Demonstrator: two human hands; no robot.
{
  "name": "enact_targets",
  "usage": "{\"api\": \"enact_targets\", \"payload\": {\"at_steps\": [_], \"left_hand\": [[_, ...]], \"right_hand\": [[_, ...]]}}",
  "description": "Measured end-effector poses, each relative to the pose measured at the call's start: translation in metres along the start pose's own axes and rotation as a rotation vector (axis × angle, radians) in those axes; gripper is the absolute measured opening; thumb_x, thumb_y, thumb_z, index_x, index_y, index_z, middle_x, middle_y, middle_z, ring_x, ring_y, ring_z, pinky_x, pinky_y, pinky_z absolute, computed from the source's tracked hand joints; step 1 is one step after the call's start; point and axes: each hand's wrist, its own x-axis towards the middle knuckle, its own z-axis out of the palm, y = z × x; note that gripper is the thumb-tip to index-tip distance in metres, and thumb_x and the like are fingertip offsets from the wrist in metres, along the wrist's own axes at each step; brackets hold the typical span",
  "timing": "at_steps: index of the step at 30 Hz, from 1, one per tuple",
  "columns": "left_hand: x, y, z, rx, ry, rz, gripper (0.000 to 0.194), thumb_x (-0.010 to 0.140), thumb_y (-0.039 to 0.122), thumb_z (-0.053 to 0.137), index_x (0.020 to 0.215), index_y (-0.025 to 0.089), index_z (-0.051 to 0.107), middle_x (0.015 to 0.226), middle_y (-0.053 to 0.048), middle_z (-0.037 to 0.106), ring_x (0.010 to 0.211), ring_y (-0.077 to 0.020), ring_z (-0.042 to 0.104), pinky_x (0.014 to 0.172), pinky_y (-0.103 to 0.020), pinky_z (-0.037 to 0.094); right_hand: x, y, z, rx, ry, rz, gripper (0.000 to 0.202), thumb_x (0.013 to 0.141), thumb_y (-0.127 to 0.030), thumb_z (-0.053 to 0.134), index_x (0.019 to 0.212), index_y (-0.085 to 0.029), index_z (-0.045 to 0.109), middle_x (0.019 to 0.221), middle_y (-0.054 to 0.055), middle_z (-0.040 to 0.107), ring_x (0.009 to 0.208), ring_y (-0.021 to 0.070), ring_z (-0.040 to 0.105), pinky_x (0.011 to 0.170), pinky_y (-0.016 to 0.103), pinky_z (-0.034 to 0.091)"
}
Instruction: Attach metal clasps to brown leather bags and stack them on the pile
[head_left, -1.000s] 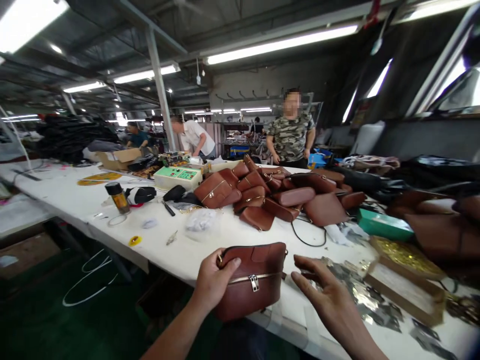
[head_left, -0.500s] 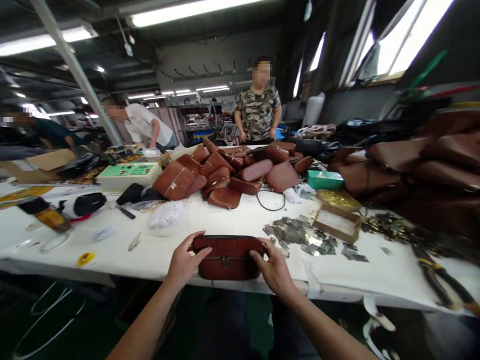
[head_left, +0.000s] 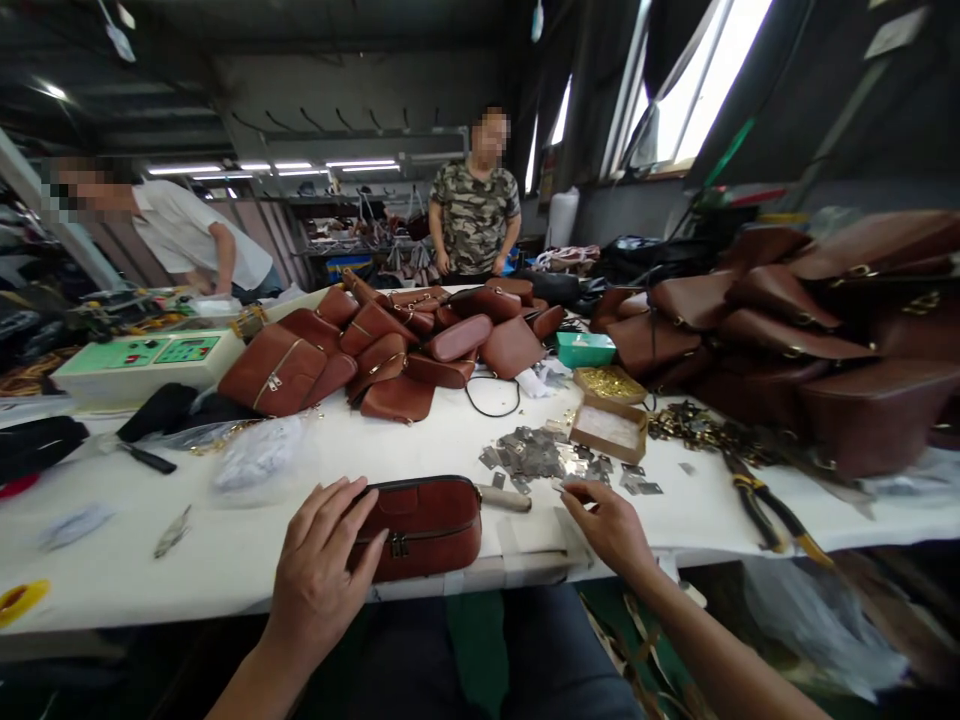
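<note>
A small reddish-brown handbag (head_left: 431,530) with a zip across its front lies near the table's front edge. My left hand (head_left: 322,555) grips its left end, fingers over the top and thumb on the front. To the right of the bag, my right hand (head_left: 611,525) is over the table with thumb and forefinger pinched together. A tiny light thing shows at those fingertips, too small to name. Between bag and right hand lies a pale handle (head_left: 506,498), its far end hidden behind the bag. Thin metal plates (head_left: 532,455) are scattered just beyond.
Piles of brown bags (head_left: 262,370) fill the table's back and right side. Small boxes (head_left: 609,430) of fittings, black-and-yellow pliers (head_left: 772,505), a plastic bag (head_left: 259,460) and a green-topped machine (head_left: 150,360) surround the work spot. Two people stand beyond the table.
My right hand has let go of the handbag and moved right, toward the metal plates. My left hand remains on the bag's left end. The view has turned right.
</note>
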Motion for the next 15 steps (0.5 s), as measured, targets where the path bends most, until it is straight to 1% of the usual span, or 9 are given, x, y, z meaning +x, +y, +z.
{"api": "enact_targets", "payload": {"at_steps": [3,6,9,12,13,14,15], "left_hand": [[0.002,0.001,0.0,-0.007,0.006,0.037,0.058,0.087,0.018,0.076,0.143,0.021,0.057,0.138,-0.011,0.066,0.129,-0.0301,0.061,0.116,-0.053,0.048],[-0.002,-0.004,0.006,-0.007,0.013,0.068,0.061,0.089,0.02,0.074,0.147,0.022,0.056,0.136,-0.012,0.067,0.126,-0.0303,0.063,0.117,-0.053,0.046],[-0.013,-0.015,0.023,0.002,0.113,0.112,0.063,0.088,0.023,0.075,0.148,0.022,0.057,0.134,-0.011,0.068,0.123,-0.0293,0.065,0.12,-0.05,0.044],[-0.021,-0.03,0.044,-0.007,0.228,0.146,0.064,0.085,0.027,0.077,0.147,0.025,0.059,0.127,-0.01,0.072,0.115,-0.0294,0.068,0.117,-0.05,0.047],[-0.022,-0.033,0.049,-0.01,0.245,0.151,0.065,0.084,0.028,0.078,0.147,0.027,0.06,0.125,-0.009,0.072,0.113,-0.0299,0.068,0.116,-0.052,0.049],[-0.022,-0.035,0.051,-0.005,0.249,0.148,0.066,0.083,0.028,0.078,0.147,0.028,0.06,0.123,-0.008,0.073,0.111,-0.0305,0.069,0.114,-0.053,0.05],[-0.021,-0.035,0.05,0.012,0.229,0.138,0.068,0.082,0.028,0.078,0.147,0.03,0.059,0.123,-0.008,0.073,0.111,-0.0313,0.069,0.112,-0.055,0.051]], "right_hand": [[0.008,0.033,-0.029,-0.08,0.033,0.087,0.03,0.086,-0.049,0.061,0.09,-0.024,0.078,0.094,0.005,0.078,0.088,0.0239,0.072,0.087,0.037,0.054],[0.029,0.063,-0.068,-0.154,0.167,0.196,0.035,0.086,-0.048,0.059,0.098,-0.022,0.078,0.097,0.008,0.078,0.088,0.0238,0.072,0.086,0.035,0.054],[0.062,0.096,-0.12,-0.262,0.33,0.325,0.037,0.084,-0.04,0.061,0.106,-0.016,0.078,0.103,0.014,0.077,0.087,0.0263,0.07,0.088,0.04,0.052],[0.091,0.123,-0.169,-0.346,0.411,0.398,0.027,0.081,-0.029,0.066,0.101,-0.016,0.079,0.114,0.017,0.074,0.096,0.0291,0.068,0.09,0.042,0.049],[0.099,0.127,-0.18,-0.357,0.418,0.406,0.022,0.08,-0.026,0.069,0.097,-0.016,0.079,0.116,0.018,0.073,0.099,0.0293,0.068,0.09,0.042,0.049],[0.107,0.128,-0.184,-0.357,0.418,0.404,0.017,0.081,-0.024,0.071,0.094,-0.017,0.079,0.118,0.017,0.072,0.102,0.0284,0.067,0.09,0.041,0.049],[0.117,0.125,-0.181,-0.344,0.42,0.388,0.013,0.084,-0.023,0.072,0.094,-0.018,0.078,0.119,0.015,0.072,0.104,0.0266,0.066,0.091,0.04,0.049]]}}
